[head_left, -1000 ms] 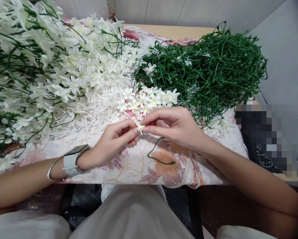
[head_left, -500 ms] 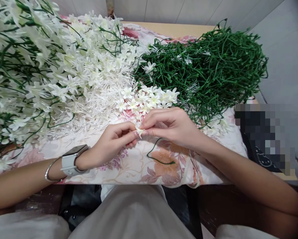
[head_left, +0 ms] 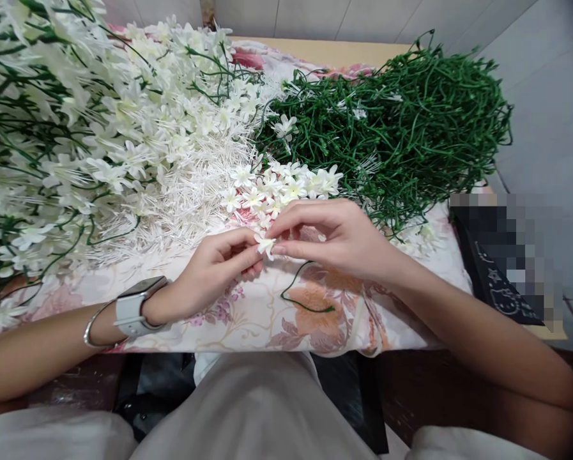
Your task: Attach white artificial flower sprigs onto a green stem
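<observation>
A small white artificial flower (head_left: 266,245) sits between my two hands, its petals showing at the fingertips. My left hand (head_left: 221,263), with a watch (head_left: 137,303) on the wrist, is closed in a pinch on the flower from the left. From the right, my right hand (head_left: 336,233) pinches at the same flower with thumb and forefinger. Just behind the fingers lies a cluster of loose white flowers (head_left: 293,187). A single green plastic stem (head_left: 310,309) rests on the floral cloth (head_left: 262,313) below my right hand.
White flowers on green stems (head_left: 118,147) are heaped at the left. Thin white stamens (head_left: 185,198) spread beside them. A large tangle of green stems (head_left: 411,128) fills the back right. A dark printed item (head_left: 499,281) lies at the table's right edge.
The flower at my fingertips has turned a little and shows more of its petals. My right fingers have shifted slightly on it. The whole view has moved a little.
</observation>
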`<state>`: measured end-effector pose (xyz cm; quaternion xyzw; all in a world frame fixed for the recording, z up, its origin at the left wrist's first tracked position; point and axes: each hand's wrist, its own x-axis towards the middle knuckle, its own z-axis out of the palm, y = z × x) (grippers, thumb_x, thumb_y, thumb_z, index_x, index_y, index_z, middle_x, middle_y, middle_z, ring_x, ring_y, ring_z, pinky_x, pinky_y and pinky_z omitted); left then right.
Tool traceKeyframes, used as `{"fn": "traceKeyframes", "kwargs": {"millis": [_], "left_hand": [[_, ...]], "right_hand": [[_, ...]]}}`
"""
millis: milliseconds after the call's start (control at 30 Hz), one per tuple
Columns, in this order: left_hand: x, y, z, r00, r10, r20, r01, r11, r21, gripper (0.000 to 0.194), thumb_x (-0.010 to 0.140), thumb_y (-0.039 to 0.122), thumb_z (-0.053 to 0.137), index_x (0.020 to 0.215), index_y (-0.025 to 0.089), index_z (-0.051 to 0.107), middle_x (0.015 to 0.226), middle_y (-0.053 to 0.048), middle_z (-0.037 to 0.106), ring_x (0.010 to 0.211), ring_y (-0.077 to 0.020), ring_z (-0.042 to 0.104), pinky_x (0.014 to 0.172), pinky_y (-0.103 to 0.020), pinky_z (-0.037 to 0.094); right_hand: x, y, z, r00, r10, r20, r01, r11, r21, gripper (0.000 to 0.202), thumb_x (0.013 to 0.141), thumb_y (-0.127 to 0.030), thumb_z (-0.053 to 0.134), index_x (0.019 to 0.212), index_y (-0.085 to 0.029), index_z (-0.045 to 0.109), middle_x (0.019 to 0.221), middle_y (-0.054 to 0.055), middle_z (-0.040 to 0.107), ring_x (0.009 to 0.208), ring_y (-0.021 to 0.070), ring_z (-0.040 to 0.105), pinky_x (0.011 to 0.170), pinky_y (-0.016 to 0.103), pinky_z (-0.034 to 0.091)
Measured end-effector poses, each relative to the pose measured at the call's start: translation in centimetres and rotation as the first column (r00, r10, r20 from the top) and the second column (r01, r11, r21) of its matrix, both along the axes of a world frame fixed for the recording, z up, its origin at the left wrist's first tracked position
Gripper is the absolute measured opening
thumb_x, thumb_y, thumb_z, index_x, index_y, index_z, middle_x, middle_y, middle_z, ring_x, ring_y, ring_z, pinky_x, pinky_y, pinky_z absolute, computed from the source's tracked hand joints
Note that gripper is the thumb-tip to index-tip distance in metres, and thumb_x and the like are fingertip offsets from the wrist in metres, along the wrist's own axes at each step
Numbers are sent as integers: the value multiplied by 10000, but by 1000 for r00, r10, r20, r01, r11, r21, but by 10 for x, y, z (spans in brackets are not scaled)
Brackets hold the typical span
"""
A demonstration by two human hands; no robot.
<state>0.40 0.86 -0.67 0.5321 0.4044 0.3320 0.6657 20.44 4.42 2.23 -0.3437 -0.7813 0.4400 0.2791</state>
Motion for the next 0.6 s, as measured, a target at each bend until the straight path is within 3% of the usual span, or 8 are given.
{"fn": "traceKeyframes", "kwargs": {"millis": [100, 200, 267, 333, 500, 600], "left_hand": [[3, 1, 2, 997, 75, -21, -75, 997, -21, 179, 872, 198, 552, 705, 138, 577, 632, 34, 565, 571, -32, 501, 539, -124, 401], [5, 2, 5, 990, 138, -41, -140, 990, -36, 194, 859, 151, 541, 667, 135, 561, 609, 35, 565, 551, -30, 508, 517, -119, 400], [6, 2, 7, 989, 142, -50, -144, 989, -42, 192, 847, 130, 541, 655, 134, 560, 590, 36, 564, 535, -31, 509, 506, -121, 400], [7, 2, 8, 989, 134, -61, -137, 990, -43, 187, 838, 122, 542, 654, 135, 563, 580, 35, 566, 529, -34, 511, 503, -123, 401], [6, 2, 6, 990, 110, -91, -112, 993, -22, 194, 839, 151, 549, 646, 137, 564, 587, 28, 566, 538, -47, 513, 515, -145, 405], [4, 2, 6, 991, 68, -113, -70, 998, -11, 206, 845, 194, 559, 647, 135, 571, 596, 19, 566, 545, -59, 504, 526, -166, 406]], "right_hand": [[15, 4, 16, 968, 11, 250, -59, 980, 188, 94, 815, -227, 602, 856, -154, 643, 804, 28, 636, 724, 133, 555, 664, 266, 407], [27, 6, 23, 798, 244, 552, -312, 950, 32, 61, 812, -217, 570, 812, -176, 615, 768, 17, 610, 674, 130, 530, 614, 251, 357], [28, 4, 20, 680, 310, 665, -357, 931, -69, 42, 801, -194, 551, 784, -175, 584, 751, 19, 589, 651, 129, 508, 581, 243, 322], [25, 1, 14, 640, 298, 708, -345, 935, -82, 66, 794, -152, 513, 743, -169, 551, 747, 26, 573, 661, 130, 497, 584, 242, 308], [21, 1, 12, 685, 328, 650, -348, 932, -103, 126, 781, -108, 497, 689, -168, 560, 682, 6, 565, 624, 110, 485, 580, 237, 312], [26, 5, 18, 813, 336, 476, -325, 940, -108, 81, 761, -118, 556, 716, -176, 589, 633, -29, 573, 549, 84, 478, 534, 223, 325]]}}
